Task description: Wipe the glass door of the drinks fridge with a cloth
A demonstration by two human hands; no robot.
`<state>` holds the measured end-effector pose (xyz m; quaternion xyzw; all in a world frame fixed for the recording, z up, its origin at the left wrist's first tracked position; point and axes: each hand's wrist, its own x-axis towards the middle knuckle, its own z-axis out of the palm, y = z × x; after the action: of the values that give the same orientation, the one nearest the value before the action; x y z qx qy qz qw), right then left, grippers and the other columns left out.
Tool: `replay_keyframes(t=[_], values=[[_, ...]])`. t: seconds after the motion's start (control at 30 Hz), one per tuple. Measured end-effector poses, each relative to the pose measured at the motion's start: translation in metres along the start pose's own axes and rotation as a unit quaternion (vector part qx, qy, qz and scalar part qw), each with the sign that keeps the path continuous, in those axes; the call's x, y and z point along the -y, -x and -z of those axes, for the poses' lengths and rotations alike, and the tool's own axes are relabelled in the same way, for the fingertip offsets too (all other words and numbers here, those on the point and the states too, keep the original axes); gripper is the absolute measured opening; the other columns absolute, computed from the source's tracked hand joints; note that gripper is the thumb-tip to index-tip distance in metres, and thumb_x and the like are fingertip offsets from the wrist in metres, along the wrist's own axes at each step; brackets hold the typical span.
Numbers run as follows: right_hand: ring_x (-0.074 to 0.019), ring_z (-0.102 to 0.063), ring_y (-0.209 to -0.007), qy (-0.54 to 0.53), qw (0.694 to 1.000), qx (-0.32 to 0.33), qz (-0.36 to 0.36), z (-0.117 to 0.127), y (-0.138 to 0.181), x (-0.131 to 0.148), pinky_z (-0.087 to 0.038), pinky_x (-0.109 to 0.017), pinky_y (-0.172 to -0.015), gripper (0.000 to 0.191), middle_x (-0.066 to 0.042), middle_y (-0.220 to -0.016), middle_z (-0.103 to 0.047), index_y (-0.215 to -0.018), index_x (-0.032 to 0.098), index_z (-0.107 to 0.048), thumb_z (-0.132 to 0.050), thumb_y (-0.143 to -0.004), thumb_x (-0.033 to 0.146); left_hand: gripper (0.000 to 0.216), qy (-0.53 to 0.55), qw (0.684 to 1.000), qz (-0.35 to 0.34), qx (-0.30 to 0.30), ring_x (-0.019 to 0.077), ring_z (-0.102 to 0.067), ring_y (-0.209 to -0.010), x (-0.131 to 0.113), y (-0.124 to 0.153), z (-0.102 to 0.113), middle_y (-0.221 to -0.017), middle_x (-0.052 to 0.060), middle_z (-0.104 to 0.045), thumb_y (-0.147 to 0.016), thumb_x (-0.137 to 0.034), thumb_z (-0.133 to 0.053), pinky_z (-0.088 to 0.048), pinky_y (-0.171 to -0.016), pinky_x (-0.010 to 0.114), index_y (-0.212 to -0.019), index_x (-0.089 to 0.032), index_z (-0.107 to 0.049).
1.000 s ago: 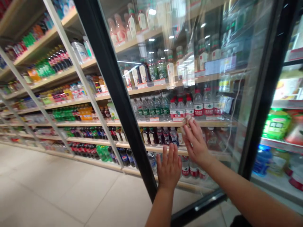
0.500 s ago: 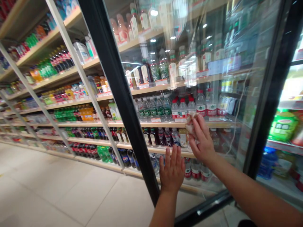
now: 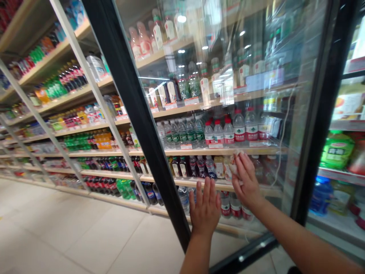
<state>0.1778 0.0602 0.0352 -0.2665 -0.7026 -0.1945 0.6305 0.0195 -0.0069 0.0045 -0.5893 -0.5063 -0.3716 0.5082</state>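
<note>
My left hand (image 3: 204, 207) lies flat on the glass door (image 3: 216, 68) of a drinks cooler, fingers stretched upward, near the door's black left frame (image 3: 137, 114). My right hand (image 3: 247, 182) presses a crumpled pale cloth (image 3: 234, 161) against the same glass, a little higher and to the right. The cloth pokes out above my fingertips. Behind the glass stand rows of water bottles (image 3: 228, 131) with red caps and green labels.
Open wooden shelves (image 3: 85, 125) full of soft-drink bottles run off to the left along a pale tiled floor (image 3: 71, 236). To the right of the door's black right frame (image 3: 319, 125), cooler shelves hold green and blue containers (image 3: 336, 150).
My right hand with the cloth has slid a short way rightward and down on the glass. My left hand stays flat on the door; the view shifted slightly.
</note>
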Motion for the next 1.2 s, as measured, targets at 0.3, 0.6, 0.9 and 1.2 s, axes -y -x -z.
replay_keyframes(t=[0.3,0.6,0.9,1.2], values=[[-0.0301,-0.028,-0.149,-0.016,1.000,-0.006,-0.006,0.007,-0.025,-0.007,-0.034,-0.058,-0.118,0.072,-0.009,-0.164,-0.023,-0.157,0.029,-0.019,-0.048,-0.094,0.010,0.059,-0.006,1.000,-0.007,0.001,0.0224,-0.016,-0.150,0.001,-0.003,0.001,-0.140,0.008,-0.057,-0.094,-0.033,-0.055,-0.006,-0.125,0.044,-0.148,-0.015,-0.038],[-0.0303,-0.028,-0.149,0.039,0.993,0.082,0.073,0.000,0.040,-0.010,-0.041,-0.055,-0.115,0.071,-0.012,-0.161,-0.028,-0.155,0.024,-0.025,-0.053,-0.092,0.011,0.061,-0.007,1.000,0.000,-0.003,0.0202,-0.016,-0.150,0.001,-0.002,-0.001,-0.143,0.007,-0.054,-0.094,-0.033,-0.056,-0.007,-0.126,0.044,-0.150,-0.019,-0.035],[-0.0319,-0.023,-0.151,0.031,0.999,0.020,-0.023,0.003,0.024,-0.012,-0.035,-0.059,-0.117,0.075,-0.013,-0.165,-0.015,-0.158,0.021,-0.014,-0.051,-0.093,0.012,0.062,0.004,1.000,0.000,-0.003,0.0210,-0.015,-0.150,0.000,-0.003,0.002,-0.144,0.007,-0.052,-0.094,-0.031,-0.056,-0.006,-0.126,0.043,-0.150,-0.017,-0.034],[-0.0299,-0.026,-0.150,-0.004,0.999,0.008,-0.032,0.005,-0.014,-0.008,-0.033,-0.059,-0.119,0.069,-0.010,-0.164,-0.022,-0.157,0.027,-0.018,-0.047,-0.096,0.014,0.061,-0.008,1.000,-0.014,-0.008,0.0235,-0.016,-0.150,0.001,-0.003,0.001,-0.138,0.009,-0.057,-0.093,-0.032,-0.058,-0.007,-0.125,0.045,-0.148,-0.013,-0.037]])
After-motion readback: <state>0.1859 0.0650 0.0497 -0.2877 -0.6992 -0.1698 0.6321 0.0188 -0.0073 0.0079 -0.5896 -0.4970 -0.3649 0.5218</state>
